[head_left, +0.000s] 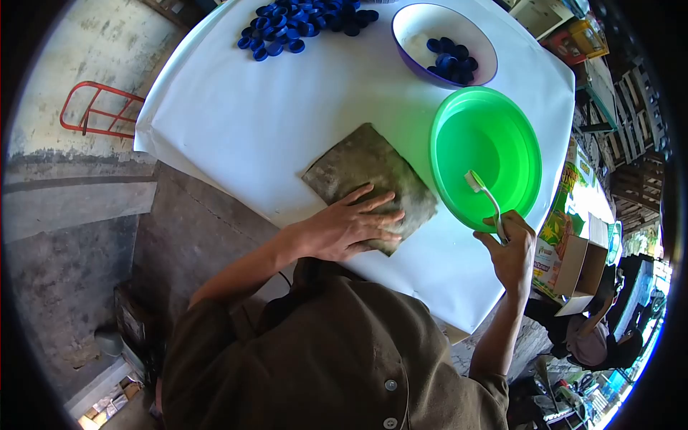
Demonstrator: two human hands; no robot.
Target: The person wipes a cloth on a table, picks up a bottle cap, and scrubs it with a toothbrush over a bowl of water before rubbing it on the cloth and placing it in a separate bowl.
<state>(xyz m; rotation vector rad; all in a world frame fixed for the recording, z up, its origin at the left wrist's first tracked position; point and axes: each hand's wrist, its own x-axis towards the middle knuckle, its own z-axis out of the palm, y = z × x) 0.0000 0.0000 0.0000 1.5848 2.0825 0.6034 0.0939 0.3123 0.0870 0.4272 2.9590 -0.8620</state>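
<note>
My left hand [351,223] lies with fingers spread on a brown, stained cloth [373,168] near the table's front edge. In my right hand [511,247] is a toothbrush [490,201], gripped by its handle, with its white bristle head over the near part of a green basin [502,143]. What the basin holds, if anything, I cannot make out. Behind the basin stands a white and purple bowl [473,29] with several dark blue bottle caps [453,59] inside. A pile of blue bottle caps [290,25] lies at the table's far side.
A white sheet [236,107] covers the table. To the left, a red metal frame [100,107] leans near the wall. Cardboard boxes [580,269] stand right of the table, and another person [591,337] is beyond them at the lower right.
</note>
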